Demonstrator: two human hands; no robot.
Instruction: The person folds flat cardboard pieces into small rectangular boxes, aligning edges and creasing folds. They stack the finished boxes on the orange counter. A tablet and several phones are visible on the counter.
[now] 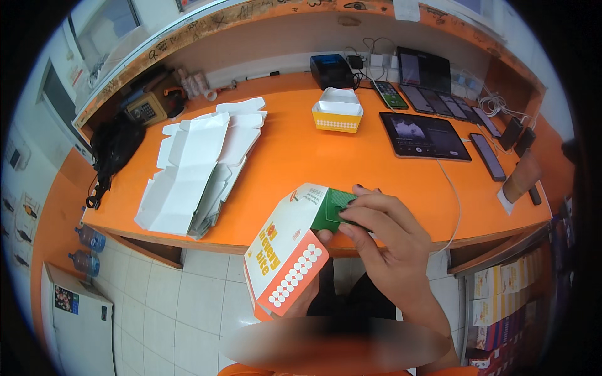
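A folded cardboard food box (285,235), white on top with an orange-red side, is held tilted in front of the table's near edge. Its end is a green flap (328,210). My left hand (306,303) grips the box from underneath, with a thumb tip showing beside the green end and most of the fingers hidden. At that green end my right hand (392,241) pinches the flap between thumb and fingers. Left of the box, a stack of flat, unfolded white box blanks (197,163) lies on the orange table (295,156).
A yellow-and-white open carton (337,119) stands toward the back. Right of it lie a tablet (423,136) with a trailing cable, several phones, and a laptop (425,70). A black bag (117,150) sits at the left edge. Stocked shelves (501,301) are at lower right.
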